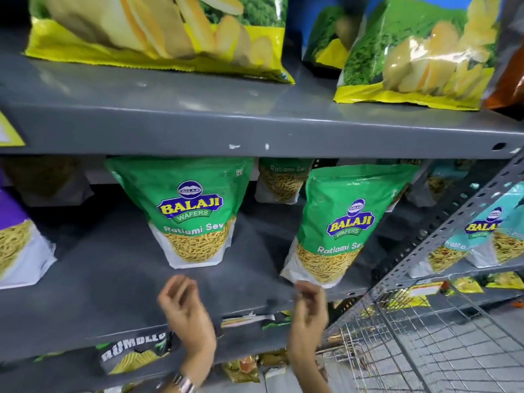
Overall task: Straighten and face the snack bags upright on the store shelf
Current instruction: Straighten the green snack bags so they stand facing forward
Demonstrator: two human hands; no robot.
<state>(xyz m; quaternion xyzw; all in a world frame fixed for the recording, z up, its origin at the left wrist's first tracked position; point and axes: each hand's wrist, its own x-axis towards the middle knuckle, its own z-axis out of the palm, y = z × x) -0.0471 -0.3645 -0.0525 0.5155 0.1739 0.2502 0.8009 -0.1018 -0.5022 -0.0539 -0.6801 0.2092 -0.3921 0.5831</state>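
- Far left, on the grey middle shelf (93, 268): purple-and-white sev pouch (19, 245), upright, cut off by the frame edge.
- Above, on the upper shelf (170, 114): large yellow-and-green wafer bag (158, 32), leaning; further right a second wafer bag (414, 52) of the same print.
- Left of centre: left green Balaji Ratlami Sev pouch (187, 211), standing upright and facing front, set back from the shelf lip.
- Just below it: left hand (181, 304), fingers loosely curled and apart, gripping nothing, clear of the pouch; metal watch (184, 382) on the wrist.
- Behind the gap between the two front pouches: another Ratlami Sev pouch (280, 180), deeper on the shelf.
- Right of centre: right green Balaji Ratlami Sev pouch (346, 222), tilted, bottom corner close to the shelf front.
- Right at that bottom edge: right hand (309, 307), fingers bent and blurred; contact with the pouch impossible to tell, no clear hold.
- Far right, past the perforated upright (442, 239): teal Balaji pouches (493, 231), wire basket (411, 321) below.
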